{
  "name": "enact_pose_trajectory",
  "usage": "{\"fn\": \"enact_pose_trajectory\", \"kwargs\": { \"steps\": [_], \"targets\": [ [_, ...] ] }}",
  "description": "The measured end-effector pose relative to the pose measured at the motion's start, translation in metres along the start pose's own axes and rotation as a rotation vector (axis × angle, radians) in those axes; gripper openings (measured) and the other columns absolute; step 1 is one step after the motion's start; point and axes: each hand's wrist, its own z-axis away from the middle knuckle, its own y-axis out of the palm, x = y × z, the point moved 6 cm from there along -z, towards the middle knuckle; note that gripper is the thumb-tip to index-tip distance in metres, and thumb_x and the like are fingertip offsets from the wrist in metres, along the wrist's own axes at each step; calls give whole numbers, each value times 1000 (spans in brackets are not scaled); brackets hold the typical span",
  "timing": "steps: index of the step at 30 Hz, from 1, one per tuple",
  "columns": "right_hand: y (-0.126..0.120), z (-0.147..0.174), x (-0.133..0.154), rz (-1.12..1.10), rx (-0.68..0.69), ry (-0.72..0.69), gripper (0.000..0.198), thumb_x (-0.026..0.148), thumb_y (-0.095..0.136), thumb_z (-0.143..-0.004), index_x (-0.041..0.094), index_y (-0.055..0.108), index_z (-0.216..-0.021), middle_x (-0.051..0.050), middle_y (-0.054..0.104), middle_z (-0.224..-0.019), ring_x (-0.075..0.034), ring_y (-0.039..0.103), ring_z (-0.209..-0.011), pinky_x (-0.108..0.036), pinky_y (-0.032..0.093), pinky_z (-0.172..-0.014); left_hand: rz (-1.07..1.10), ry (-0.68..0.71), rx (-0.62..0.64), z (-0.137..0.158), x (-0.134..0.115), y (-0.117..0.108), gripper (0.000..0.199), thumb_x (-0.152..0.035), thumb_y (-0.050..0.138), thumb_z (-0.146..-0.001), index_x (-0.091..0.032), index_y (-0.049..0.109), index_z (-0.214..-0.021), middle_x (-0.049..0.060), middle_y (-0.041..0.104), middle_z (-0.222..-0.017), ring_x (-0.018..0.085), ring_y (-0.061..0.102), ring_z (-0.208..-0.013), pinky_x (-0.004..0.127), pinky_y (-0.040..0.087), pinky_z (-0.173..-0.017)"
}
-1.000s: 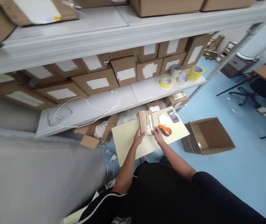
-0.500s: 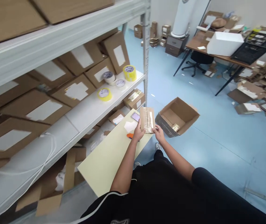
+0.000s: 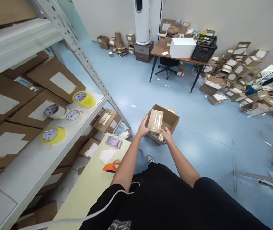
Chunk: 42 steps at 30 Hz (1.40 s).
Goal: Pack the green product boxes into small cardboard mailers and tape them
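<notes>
Both left hand (image 3: 143, 128) and right hand (image 3: 167, 134) fingers pinch your parcel (image 3: 155, 120), now swung over the open box (image 3: 170, 115), so you're lined up.

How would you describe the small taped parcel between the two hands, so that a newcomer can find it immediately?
On the blue floor, right of the pale yellow table, stands an open brown carton. At its opening, between the left hand and the right hand, is the small parcel. Unlike the carton, it is closed, with shiny tape and a whitish strip on its face.
</notes>
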Motion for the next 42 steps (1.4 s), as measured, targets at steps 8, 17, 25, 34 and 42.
{"fn": "enact_pose_trajectory", "kwargs": {
  "steps": [8, 17, 25, 34, 42],
  "targets": [
    [-46, -38, -3, 20, -162, 38, 62, 36, 61, -81, 17, 63, -140, -16, 73, -132, -30, 69, -124, -46, 51, -111, 4, -37, -64, -13, -12, -2, 89, -16, 64, -80, -26, 39, -165, 5, 37, -172, 31, 34, -158, 49, 36, -127],
    [-3, -14, 82, -116, 35, -208, 59, 43, 59, -87, 20, 61, -142, -13, 72, -130, -27, 67, -122, -45, 51, -109, 72, -91, -175, 17, -10, -25, 81, -18, 65, -82, -29, 47, -161, 7, 46, -166, 32, 46, -150, 49, 46, -119],
    [104, 68, 144, -132, 402, -395, 58, 46, 64, -89, 18, 63, -140, -17, 72, -132, -30, 67, -124, -48, 52, -109, 102, -129, -447, 109, 15, -101, 70, -21, 66, -87, -29, 54, -155, 9, 53, -159, 30, 54, -142, 47, 50, -113],
    [249, 230, 154, -40, 782, -537, 57, 53, 65, -88, 21, 67, -134, -16, 71, -135, -31, 69, -118, -49, 58, -99, 109, -221, -832, 300, 41, -203, 54, -31, 66, -94, -27, 61, -148, 11, 60, -152, 29, 58, -136, 46, 53, -110],
    [321, 373, 134, 50, 987, -635, 52, 49, 63, -92, 23, 66, -137, -14, 66, -144, -30, 63, -129, -47, 57, -102, 165, -331, -1079, 478, 76, -254, 48, -36, 67, -96, -27, 63, -143, 10, 63, -148, 28, 57, -138, 42, 54, -106]
  ]
}}
